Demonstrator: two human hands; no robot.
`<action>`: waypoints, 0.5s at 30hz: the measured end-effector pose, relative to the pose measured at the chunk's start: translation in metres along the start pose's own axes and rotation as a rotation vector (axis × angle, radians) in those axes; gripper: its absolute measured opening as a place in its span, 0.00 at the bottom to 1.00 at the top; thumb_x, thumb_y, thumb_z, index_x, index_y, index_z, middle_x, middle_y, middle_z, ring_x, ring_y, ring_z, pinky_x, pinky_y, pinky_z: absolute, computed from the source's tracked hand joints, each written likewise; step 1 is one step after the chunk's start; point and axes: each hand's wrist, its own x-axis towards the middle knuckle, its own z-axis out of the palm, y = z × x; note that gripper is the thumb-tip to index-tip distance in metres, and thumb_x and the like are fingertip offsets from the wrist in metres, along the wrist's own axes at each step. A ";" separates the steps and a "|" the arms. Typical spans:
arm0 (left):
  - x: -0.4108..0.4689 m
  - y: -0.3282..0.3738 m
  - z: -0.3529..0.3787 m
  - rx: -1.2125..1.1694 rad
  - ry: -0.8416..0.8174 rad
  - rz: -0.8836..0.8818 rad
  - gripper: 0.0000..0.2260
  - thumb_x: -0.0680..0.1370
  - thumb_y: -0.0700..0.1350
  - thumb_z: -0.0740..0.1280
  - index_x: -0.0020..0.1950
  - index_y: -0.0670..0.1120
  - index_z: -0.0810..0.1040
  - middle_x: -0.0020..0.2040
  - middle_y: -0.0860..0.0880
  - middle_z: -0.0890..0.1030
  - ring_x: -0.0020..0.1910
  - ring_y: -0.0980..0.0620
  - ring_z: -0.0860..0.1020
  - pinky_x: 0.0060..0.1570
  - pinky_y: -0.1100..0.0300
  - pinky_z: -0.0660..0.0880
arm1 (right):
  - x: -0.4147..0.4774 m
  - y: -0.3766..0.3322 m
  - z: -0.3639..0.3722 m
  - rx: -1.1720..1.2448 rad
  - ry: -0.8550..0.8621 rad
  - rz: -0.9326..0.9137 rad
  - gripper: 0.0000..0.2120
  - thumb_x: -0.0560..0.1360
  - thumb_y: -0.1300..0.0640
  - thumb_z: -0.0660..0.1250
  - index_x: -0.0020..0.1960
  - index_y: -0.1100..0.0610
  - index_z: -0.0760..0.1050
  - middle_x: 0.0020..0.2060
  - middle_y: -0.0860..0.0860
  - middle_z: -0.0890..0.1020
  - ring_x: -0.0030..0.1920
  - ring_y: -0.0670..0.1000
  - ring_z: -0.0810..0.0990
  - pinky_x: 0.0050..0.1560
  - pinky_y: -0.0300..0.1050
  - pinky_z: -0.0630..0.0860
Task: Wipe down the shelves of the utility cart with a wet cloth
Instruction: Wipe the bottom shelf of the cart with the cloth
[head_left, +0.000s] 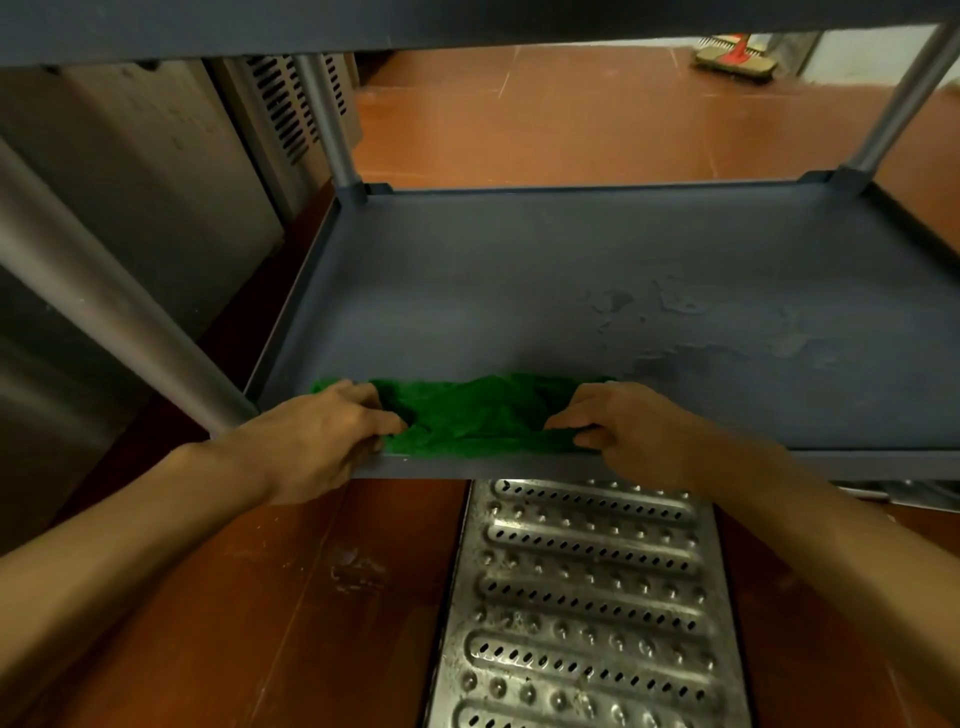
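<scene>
- The cloth (467, 415) is bunched along the near edge of the lower shelf (519, 260) and stretched between both hands.
- Its left end is gripped by the left hand (322, 431), with the fingers curled over it; its right end is pinched by the right hand (628, 431).
- A two-handed wipe of this shelf is judged to be the step in hand.
- The cloth is best spread flatter, pressed evenly and pushed toward the far rim, so that the corners are reached.
- The wet patches (727, 322) on the right should be gone over, so that no streaks are left.
- Within the shelf's raised rim, only the cloth and those patches are seen.
- Of the upper shelf (363, 26) only the underside is shown; its contents are hidden.
</scene>
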 end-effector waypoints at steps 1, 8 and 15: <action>0.000 0.000 -0.002 -0.007 -0.015 0.000 0.16 0.83 0.47 0.61 0.70 0.56 0.73 0.60 0.53 0.71 0.60 0.53 0.72 0.58 0.53 0.73 | 0.000 -0.002 -0.004 0.031 -0.023 0.020 0.20 0.80 0.65 0.63 0.69 0.50 0.75 0.55 0.48 0.76 0.60 0.52 0.75 0.63 0.45 0.71; 0.007 0.002 -0.026 -0.043 0.159 0.001 0.14 0.82 0.49 0.58 0.68 0.56 0.70 0.55 0.51 0.72 0.52 0.46 0.78 0.49 0.48 0.77 | -0.006 0.001 -0.045 0.179 0.091 0.092 0.16 0.80 0.61 0.64 0.67 0.50 0.76 0.62 0.47 0.78 0.59 0.45 0.75 0.67 0.45 0.69; 0.070 0.020 -0.067 0.004 0.304 0.001 0.09 0.82 0.47 0.61 0.61 0.49 0.76 0.47 0.50 0.70 0.51 0.39 0.77 0.50 0.46 0.76 | -0.011 0.031 -0.095 0.327 0.260 0.249 0.09 0.80 0.59 0.65 0.56 0.50 0.81 0.48 0.48 0.83 0.48 0.47 0.80 0.58 0.45 0.74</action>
